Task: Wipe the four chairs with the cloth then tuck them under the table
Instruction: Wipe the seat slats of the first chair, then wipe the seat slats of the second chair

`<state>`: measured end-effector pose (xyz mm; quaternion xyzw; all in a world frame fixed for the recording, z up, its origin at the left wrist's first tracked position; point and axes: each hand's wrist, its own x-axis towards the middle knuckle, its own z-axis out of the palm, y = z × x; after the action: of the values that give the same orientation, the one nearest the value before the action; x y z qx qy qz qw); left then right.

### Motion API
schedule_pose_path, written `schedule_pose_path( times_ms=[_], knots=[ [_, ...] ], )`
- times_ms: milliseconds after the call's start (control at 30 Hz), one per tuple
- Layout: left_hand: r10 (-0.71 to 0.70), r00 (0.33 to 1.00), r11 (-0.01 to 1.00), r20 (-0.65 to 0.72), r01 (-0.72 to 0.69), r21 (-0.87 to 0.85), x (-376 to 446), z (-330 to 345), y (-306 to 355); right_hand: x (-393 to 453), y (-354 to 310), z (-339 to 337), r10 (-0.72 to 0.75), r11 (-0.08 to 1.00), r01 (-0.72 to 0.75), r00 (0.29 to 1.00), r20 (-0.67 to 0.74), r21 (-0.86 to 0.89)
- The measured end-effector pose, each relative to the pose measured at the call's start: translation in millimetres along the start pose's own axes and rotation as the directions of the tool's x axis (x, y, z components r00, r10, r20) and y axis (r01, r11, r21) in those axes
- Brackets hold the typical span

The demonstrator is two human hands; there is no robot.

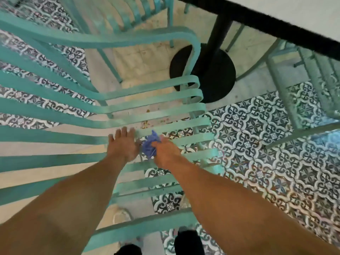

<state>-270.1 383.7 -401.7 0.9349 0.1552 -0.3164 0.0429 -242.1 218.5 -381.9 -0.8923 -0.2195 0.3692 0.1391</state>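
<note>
Nearest, two dark shoes (pixel 189 242) at the bottom edge, standing on the patterned blue-and-white tiled floor (pixel 257 144). Two bare forearms reach forward from the near edge over a turquoise slatted metal chair (pixel 165 107), seen from above.

Left hand (pixel 123 144): fingers straight and spread, palm down on a seat slat, holding nothing. Right hand (pixel 166 152): fingers curled round a crumpled blue-purple cloth (pixel 150 144), bunched in its grip. Cloth sits on the chair's seat slats, between the two hands, just beside the left hand; whether the left hand touches it I cannot tell.

Chairs counted: three in view. One beneath the hands, its slats sweeping left into the curved back. A second turquoise slatted chair (pixel 128 13) at the far left, beyond the first. A third turquoise chair frame (pixel 303 89) at the right, partly under the table's edge.

Farther: one round black pedestal base (pixel 220 80) on pale plain tiles, with its black post rising to one white tabletop with a dark rim (pixel 276 24) across the far right corner. Small brown specks lie on the pale floor under the first chair.
</note>
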Motion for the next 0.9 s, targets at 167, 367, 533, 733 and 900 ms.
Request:
schedule_pose_path(
  times_ms=[167,367,533,733,900],
  knots=[
    [0.108,0.994,0.991,0.009,-0.108,0.082,-74.0,-32.1,36.7,-74.7,4.3,-38.2,0.178,0.972,-0.158,0.978,-0.111,0.172],
    [0.329,0.944,0.927,-0.011,-0.321,0.194,-137.1,-95.8,82.3,-170.6,11.8,-89.7,0.344,0.935,-0.31,0.912,-0.222,0.174],
    [0.553,0.833,0.809,-0.036,-0.526,0.263,-201.5,-150.6,133.8,-274.0,10.1,-122.0,0.502,0.862,-0.438,0.809,-0.306,0.255],
    [0.734,0.676,0.615,0.058,-0.7,0.363,-280.5,-174.8,200.0,-395.4,26.9,-119.2,0.695,0.718,-0.622,0.616,-0.37,0.314],
    [0.797,0.593,0.489,0.116,-0.746,0.452,-338.2,-171.0,270.7,-476.2,67.0,-107.2,0.833,0.553,-0.684,0.442,-0.333,0.475]
  ],
)
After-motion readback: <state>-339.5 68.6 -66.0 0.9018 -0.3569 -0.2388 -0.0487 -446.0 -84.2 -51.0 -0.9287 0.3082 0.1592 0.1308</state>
